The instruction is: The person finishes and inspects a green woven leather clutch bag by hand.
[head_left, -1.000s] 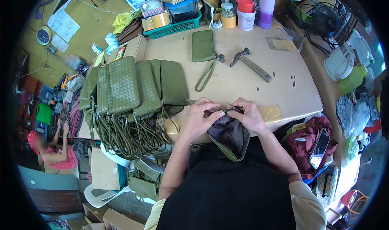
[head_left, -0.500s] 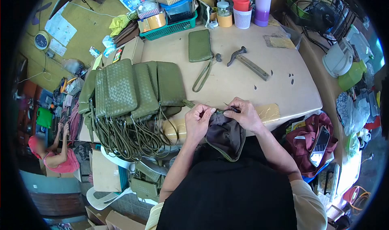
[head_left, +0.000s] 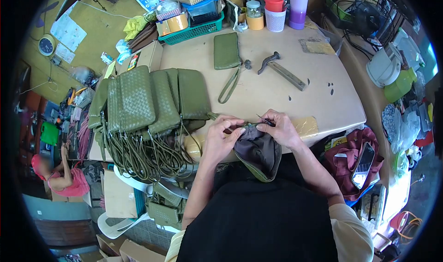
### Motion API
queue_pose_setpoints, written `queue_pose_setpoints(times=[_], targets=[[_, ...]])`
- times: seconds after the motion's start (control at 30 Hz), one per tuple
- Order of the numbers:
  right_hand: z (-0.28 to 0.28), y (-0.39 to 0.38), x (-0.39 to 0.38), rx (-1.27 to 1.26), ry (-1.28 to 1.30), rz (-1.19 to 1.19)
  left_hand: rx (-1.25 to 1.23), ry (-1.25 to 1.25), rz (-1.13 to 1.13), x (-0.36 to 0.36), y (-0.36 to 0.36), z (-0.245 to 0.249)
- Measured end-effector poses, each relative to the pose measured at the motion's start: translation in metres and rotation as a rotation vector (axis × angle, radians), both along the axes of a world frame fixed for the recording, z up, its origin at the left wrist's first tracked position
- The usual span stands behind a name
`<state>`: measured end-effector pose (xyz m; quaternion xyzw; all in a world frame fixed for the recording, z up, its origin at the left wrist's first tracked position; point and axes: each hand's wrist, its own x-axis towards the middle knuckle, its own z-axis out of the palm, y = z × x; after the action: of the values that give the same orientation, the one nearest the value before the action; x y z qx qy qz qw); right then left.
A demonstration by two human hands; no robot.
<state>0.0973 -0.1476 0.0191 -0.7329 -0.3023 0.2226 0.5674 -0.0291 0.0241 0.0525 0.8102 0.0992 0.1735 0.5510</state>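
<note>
An olive green pouch (head_left: 257, 155) hangs open at the table's front edge, its dark lining facing up. My left hand (head_left: 220, 136) pinches the left side of its rim between thumb and fingers. My right hand (head_left: 280, 130) is closed on the rim's right side, thumb pressed down near the corner. A thin dark pointed piece (head_left: 263, 119) sticks out from under the right fingers; I cannot tell what it is. Farther up the table lie a flat green wristlet (head_left: 226, 52) with a loop strap (head_left: 228, 86) and a hammer (head_left: 284, 72).
Finished-looking woven green pouches (head_left: 131, 98) are stacked at the left, their straps (head_left: 147, 156) hanging over the edge. A green basket (head_left: 194, 32) and a purple bottle (head_left: 298, 8) stand at the back. A maroon bag (head_left: 344, 167) with a phone sits right. A person (head_left: 67, 181) works far left.
My left fingers have lifted and spread a little along the rim, thumb still on it. The pouch has swung slightly to the right. The far person's arms have lowered.
</note>
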Motion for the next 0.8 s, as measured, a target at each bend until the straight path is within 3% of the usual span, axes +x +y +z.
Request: queue_pose_setpoints(times=[0.07, 0.17, 0.23, 0.37, 0.57, 0.8], targets=[[0.001, 0.001, 0.000, -0.014, 0.001, 0.011, 0.382, 0.003, 0.041, 0.003, -0.003, 0.012], [0.001, 0.000, -0.001, 0.007, -0.106, 0.028, 0.448, 0.075, -0.010, 0.010, -0.005, 0.016], [0.010, -0.002, -0.006, -0.026, -0.322, -0.022, 0.468, 0.068, 0.015, 0.012, -0.007, 0.018], [0.051, -0.004, -0.033, -0.135, -0.472, -0.145, 0.525, 0.005, 0.091, 0.011, -0.012, 0.014], [0.048, -0.004, -0.038, -0.186, -0.723, -0.106, 0.167, -0.097, 0.163, 0.010, -0.013, -0.008], [0.042, -0.001, -0.036, -0.176, -0.718, -0.117, 0.153, -0.210, 0.225, 0.010, -0.015, -0.018]])
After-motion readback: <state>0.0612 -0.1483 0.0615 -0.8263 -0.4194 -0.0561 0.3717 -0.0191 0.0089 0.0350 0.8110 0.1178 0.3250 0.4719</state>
